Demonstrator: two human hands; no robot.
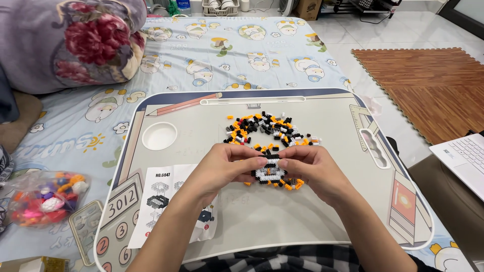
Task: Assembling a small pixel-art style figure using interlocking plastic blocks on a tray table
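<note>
My left hand (227, 163) and my right hand (312, 168) meet at the middle of a grey lap tray (302, 221). Between their fingertips they pinch a small build of tiny black, white and orange bricks (269, 173). Just beyond the hands lies a loose pile of small black, white and orange bricks (267, 128). A folded instruction sheet (164, 201) with drawn building steps lies under my left forearm.
The tray has a round cup recess (159, 136) at the left and a slot handle (375, 147) at the right. A plastic bag of coloured toys (45, 196) lies left of the tray. A flowered blanket (75, 40) is far left, a white laptop (464, 158) at right.
</note>
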